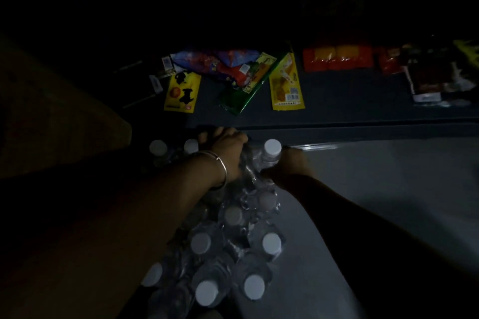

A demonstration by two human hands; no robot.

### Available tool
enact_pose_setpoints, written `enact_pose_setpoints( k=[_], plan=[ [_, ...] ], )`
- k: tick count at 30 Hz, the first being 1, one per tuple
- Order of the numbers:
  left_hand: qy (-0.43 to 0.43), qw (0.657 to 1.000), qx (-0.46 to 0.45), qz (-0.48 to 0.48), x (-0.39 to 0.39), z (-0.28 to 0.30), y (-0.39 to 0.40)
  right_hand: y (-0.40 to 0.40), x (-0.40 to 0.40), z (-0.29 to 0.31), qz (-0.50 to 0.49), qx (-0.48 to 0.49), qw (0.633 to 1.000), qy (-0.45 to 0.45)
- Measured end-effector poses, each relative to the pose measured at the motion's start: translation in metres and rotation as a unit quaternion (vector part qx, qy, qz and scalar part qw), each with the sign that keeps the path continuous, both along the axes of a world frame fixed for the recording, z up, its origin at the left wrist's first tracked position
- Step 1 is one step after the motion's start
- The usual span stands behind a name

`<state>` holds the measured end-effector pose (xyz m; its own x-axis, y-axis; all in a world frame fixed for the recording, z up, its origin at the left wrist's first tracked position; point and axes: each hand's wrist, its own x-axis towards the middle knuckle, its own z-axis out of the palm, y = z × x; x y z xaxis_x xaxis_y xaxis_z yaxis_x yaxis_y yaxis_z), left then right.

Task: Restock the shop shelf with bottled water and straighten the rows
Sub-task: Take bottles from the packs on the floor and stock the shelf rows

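- Nearest me, the shrink-wrapped pack of water bottles (pixel 233 248) stands upright, caps up, long axis running near to far.
- My left hand (pixel 225 153) grips the bunched wrap at its far end.
- My right hand (pixel 290 166) has its fingers curled round the far-right bottle (pixel 269 155).
- Snack packets (pixel 233 77) lie on the shelf (pixel 350 109) beyond.

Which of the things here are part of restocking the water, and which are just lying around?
Part of the job:
- pack of water bottles, shrink-wrapped, white caps up
- left hand, gripping the wrap at the pack's far end
- right hand, holding a bottle there

Lying about:
- snack packets on the dark shelf
- cardboard box at left
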<state>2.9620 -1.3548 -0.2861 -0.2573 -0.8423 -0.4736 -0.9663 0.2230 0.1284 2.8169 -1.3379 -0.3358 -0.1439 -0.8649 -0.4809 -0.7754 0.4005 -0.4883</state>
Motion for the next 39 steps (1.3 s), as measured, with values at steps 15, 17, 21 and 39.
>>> enact_pose_setpoints(
  k=[15,17,21,39],
  plan=[
    [0.062,0.993,0.093,-0.040,-0.019,0.398,-0.010,0.000,-0.033,0.446,0.275,-0.112,0.953,-0.056],
    [0.085,0.990,0.105,-0.036,-0.013,0.478,-0.007,0.003,-0.033,0.531,0.284,-0.142,0.946,-0.060],
    [0.187,0.979,0.084,-0.011,0.007,0.626,0.011,0.007,-0.032,0.689,0.301,-0.217,0.927,-0.049],
    [0.478,0.855,-0.194,0.047,0.103,1.046,0.005,-0.018,0.060,1.143,0.216,-0.516,0.808,-0.186]
  ],
)
